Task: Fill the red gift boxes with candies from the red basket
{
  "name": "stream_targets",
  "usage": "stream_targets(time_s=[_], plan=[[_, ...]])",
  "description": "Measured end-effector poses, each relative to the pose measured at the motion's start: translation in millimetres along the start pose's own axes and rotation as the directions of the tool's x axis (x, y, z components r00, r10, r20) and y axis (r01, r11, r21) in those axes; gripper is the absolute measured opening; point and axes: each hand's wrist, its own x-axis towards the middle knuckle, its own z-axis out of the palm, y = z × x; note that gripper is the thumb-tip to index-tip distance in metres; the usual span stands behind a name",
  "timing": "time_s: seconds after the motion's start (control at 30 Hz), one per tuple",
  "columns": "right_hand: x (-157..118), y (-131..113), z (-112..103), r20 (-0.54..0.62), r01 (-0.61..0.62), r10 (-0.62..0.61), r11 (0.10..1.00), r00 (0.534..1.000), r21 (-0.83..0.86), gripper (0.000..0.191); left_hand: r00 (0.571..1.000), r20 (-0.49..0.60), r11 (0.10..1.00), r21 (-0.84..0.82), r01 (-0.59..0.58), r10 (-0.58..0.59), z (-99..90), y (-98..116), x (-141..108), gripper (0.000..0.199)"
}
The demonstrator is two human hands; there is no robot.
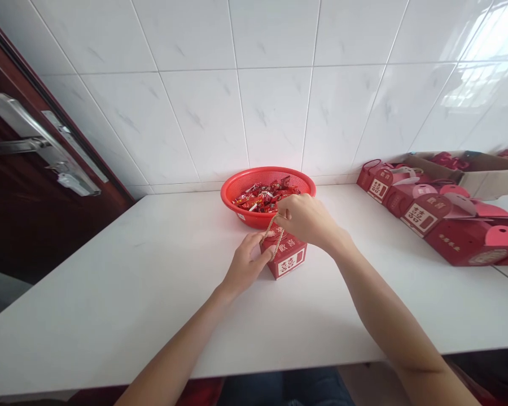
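Note:
A small red gift box [291,264] with white Chinese characters stands upright on the white table, just in front of the red basket. Its twisted cord handle [278,243] is drawn up in a loop above the lid. My right hand [307,219] is closed in a pinch on the top of this cord. Against the box's left side is my left hand [249,260], thumb at the front and fingers at the back, gripping it near the lid. The part of the lid behind my hands is hidden.
Behind the box, a red plastic basket [226,198] holds many red-wrapped candies [258,197]. Several red gift boxes [425,217] stand along the right, some with raised flaps. A cardboard carton [491,181] is at the back right, by the tiled wall [275,113]. A dark door [21,186] is at left.

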Motion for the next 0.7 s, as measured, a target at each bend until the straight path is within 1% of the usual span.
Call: stream_targets(time_s=[0.13,0.23,0.4,0.57,0.7], plan=[[-2.5,6.7,-4.3,-0.012,0.017,-0.016,0.999,1.0,0.036,0.023,1.0,-0.001,1.0,-0.008,-0.014,0.014,1.5,2.9,-1.5,0.037],[-1.9,11.9,-5.1,-0.025,0.026,-0.025,0.998,0.999,0.06,0.023,0.999,-0.007,0.999,-0.018,-0.048,0.047,1.2,5.3,-3.2,0.037],[0.9,12.6,-5.2,-0.005,0.027,-0.026,0.997,1.0,0.068,0.024,0.996,0.034,0.994,-0.068,-0.082,0.085,-0.3,10.7,-5.6,0.039],[0.1,8.9,-3.7,-0.003,0.048,-0.048,0.994,0.999,0.094,0.027,0.996,-0.019,0.996,0.001,-0.089,0.089,1.4,7.1,-4.7,0.038],[-0.8,8.9,-3.7,0.003,0.046,-0.046,0.993,0.999,0.11,0.028,0.995,-0.008,0.995,0.007,-0.102,0.102,2.7,3.2,-4.1,0.034]])
